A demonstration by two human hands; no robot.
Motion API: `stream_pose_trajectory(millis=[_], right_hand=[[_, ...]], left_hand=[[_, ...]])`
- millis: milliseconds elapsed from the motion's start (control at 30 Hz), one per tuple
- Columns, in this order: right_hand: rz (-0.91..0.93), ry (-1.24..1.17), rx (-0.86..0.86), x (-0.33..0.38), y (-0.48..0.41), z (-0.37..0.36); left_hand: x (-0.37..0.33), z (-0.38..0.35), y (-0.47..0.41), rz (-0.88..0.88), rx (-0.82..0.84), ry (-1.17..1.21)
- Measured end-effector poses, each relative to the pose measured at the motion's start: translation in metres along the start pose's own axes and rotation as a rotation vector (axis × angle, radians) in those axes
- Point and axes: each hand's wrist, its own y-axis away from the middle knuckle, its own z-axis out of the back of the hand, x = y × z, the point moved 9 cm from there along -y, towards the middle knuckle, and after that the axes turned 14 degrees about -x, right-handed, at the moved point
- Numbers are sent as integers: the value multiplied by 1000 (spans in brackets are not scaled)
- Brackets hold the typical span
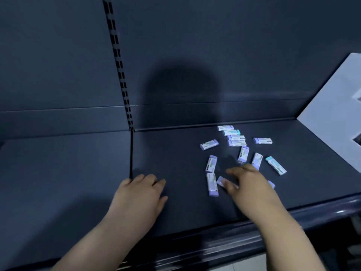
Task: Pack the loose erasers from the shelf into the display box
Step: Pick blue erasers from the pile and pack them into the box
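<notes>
**Erasers loose on the shelf, right hand among them**

Small white-sleeved erasers with lilac or teal ends lie scattered on the dark blue metal shelf, right of centre. The right hand reaches over the nearest ones, fingers spread, fingertips touching a lilac eraser. The left hand rests flat and empty, well apart. A white cardboard display box stands at the far right.

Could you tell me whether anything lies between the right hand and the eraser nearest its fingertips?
Nothing visible does: the right hand already has fingertips on the purple-capped eraser, with only bare shelf around.
</notes>
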Motion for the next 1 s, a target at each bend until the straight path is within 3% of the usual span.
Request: stream_pose_trajectory(millis=[200, 333, 467, 667, 767, 900, 1000], right_hand=[[-118, 93, -84, -107, -59, 35], [-125, 171, 76, -151, -85, 26], [-12, 158, 169, -162, -101, 9], [154, 94, 221, -148, -119, 14], [293, -89, 215, -113, -122, 18], [543, -86, 256, -60, -102, -8], [583, -113, 256, -42, -97, -28]], left_hand=[[-57, 0, -50, 18, -109, -13], [-114, -4, -79, -10, -100, 26], [-139, -11, -93, 99, -63, -70], [-149, -24, -94, 186, -71, -50], [-150, -22, -95, 245, -99, -76], [-151, -22, -95, 257, -122, -74], [-145, -18, -95, 265, -130, -92]])
